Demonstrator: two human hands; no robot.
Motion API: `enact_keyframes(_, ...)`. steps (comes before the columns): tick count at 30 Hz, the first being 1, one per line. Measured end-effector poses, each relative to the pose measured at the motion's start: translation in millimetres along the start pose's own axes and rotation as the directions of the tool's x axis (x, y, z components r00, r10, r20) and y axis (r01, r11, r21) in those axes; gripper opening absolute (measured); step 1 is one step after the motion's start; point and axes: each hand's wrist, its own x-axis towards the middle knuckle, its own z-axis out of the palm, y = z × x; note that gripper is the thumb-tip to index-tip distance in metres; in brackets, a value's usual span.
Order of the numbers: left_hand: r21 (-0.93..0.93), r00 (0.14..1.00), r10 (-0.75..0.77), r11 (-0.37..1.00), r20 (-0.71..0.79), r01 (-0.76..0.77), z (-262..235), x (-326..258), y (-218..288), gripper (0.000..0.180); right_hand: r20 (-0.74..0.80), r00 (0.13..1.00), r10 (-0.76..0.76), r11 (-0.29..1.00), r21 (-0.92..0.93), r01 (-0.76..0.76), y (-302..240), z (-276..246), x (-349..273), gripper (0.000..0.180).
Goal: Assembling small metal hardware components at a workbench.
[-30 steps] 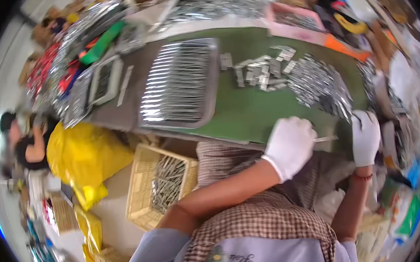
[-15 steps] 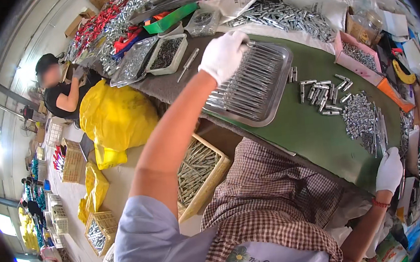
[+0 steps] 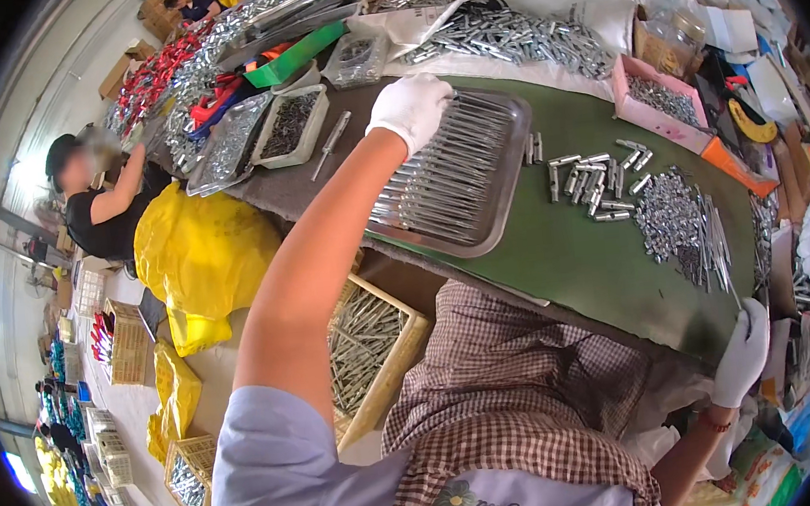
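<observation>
My left hand (image 3: pixel 412 113), in a white glove, is closed at the far left corner of a metal tray (image 3: pixel 506 215); its fingers curl down and hide whatever is in them. Rows of slim metal rods (image 3: pixel 451 177) with thicker ends fill the tray. At the right end of the green work surface my gloved right hand (image 3: pixel 743 353) pinches the near end of a thin metal rod (image 3: pixel 737 297). Several similar rods (image 3: pixel 713 240) lie beside it, next to a heap of small metal parts (image 3: pixel 667 216). Short metal cylinders (image 3: pixel 601 178) lie between tray and heap.
A pink box (image 3: pixel 656 96) of small parts stands at the far right. Beyond the tray, a white sack (image 3: pixel 511 36) bears many metal pieces. A white tub (image 3: pixel 293 126) and a lone rod (image 3: pixel 330 146) are at left. Below the table edge sits a crate (image 3: pixel 373 333) of rods. A co-worker (image 3: pixel 106 197) sits far left.
The whole view has shifted, so the table appears farther left. My left hand stays by the tray's far corner. My right hand now has a thin rod's end at its fingertips.
</observation>
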Motion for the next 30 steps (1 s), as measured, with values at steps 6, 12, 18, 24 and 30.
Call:
enact_keyframes(6, 0.087, 0.862, 0.501, 0.858, 0.07, -0.506, -13, -16, 112, 0.012, 0.187, 0.975, -0.118, 0.979, 0.185, 0.083, -42, -1, -19, 0.018)
enact_keyframes(12, 0.161, 0.722, 0.592, 0.723, 0.359, -0.672, -9, -10, 145, 0.017, 0.223, 0.96, -0.17, 0.981, 0.128, 0.144, -61, 0, -32, 0.012)
enact_keyframes(18, -0.062, 0.646, 0.639, 0.73, 0.418, -0.681, -18, -39, 188, 0.009, 0.214, 0.956, -0.202, 0.979, 0.051, 0.196, -56, 5, -36, 0.008)
enact_keyframes(24, -0.749, 0.872, 0.483, 0.549, -0.076, -0.369, -1, -91, 267, 0.02, 0.239, 0.932, -0.273, 0.961, 0.017, 0.277, -54, 5, -33, 0.011)
enact_keyframes(30, -0.624, 0.922, 0.363, 0.692, -0.135, -0.364, 32, -112, 282, 0.014, 0.236, 0.919, -0.314, 0.949, 0.055, 0.31, -56, 10, -27, 0.01)
